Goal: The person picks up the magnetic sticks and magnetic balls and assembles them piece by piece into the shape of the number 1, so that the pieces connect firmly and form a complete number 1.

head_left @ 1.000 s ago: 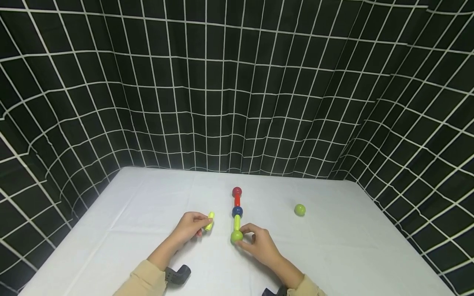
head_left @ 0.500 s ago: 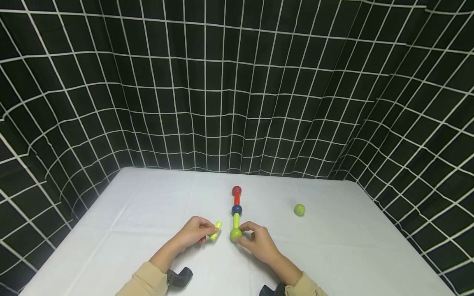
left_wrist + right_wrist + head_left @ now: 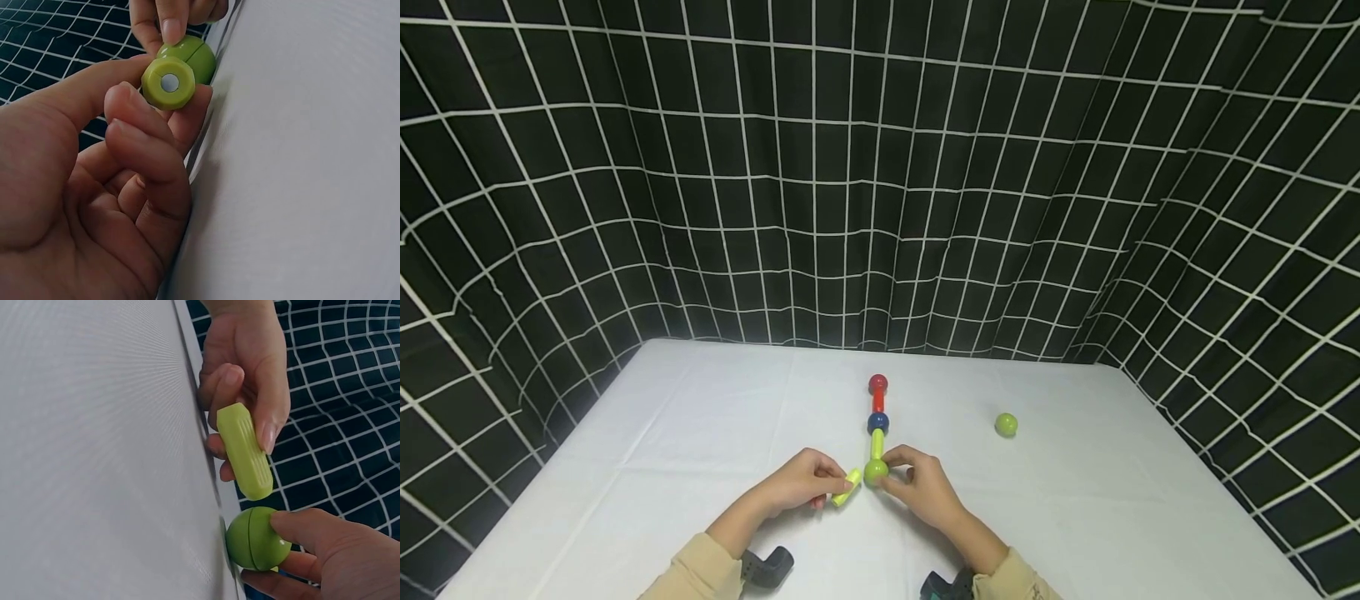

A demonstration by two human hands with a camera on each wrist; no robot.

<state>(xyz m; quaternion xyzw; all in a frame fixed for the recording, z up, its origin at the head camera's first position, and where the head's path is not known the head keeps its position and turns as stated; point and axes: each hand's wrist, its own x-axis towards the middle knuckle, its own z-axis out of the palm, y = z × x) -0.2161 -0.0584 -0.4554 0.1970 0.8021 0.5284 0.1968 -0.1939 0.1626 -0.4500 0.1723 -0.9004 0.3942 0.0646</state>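
Observation:
My left hand [image 3: 801,483] pinches a short yellow-green rod [image 3: 245,452] between thumb and fingers. In the left wrist view a round silvery disc shows on the end of this rod [image 3: 169,83]. My right hand [image 3: 925,492] holds a green ball [image 3: 257,539], the near end of a straight chain on the table. From that ball the chain runs away through a yellow-green rod [image 3: 877,444], a blue ball [image 3: 877,423], a red rod [image 3: 878,401] and a red ball [image 3: 877,383]. A small gap separates the left hand's rod from the held ball in the right wrist view.
A loose green ball [image 3: 1006,425] lies to the right on the white tablecloth [image 3: 1075,500]. Black curtains with a white grid [image 3: 850,167] stand behind the table and on both sides. Dark wrist straps [image 3: 767,568] sit below both hands.
My left hand has moved right and toward me with the rod, bringing it close to the near green ball and tilting it more. The right hand keeps its hold, the chain shifting only slightly.

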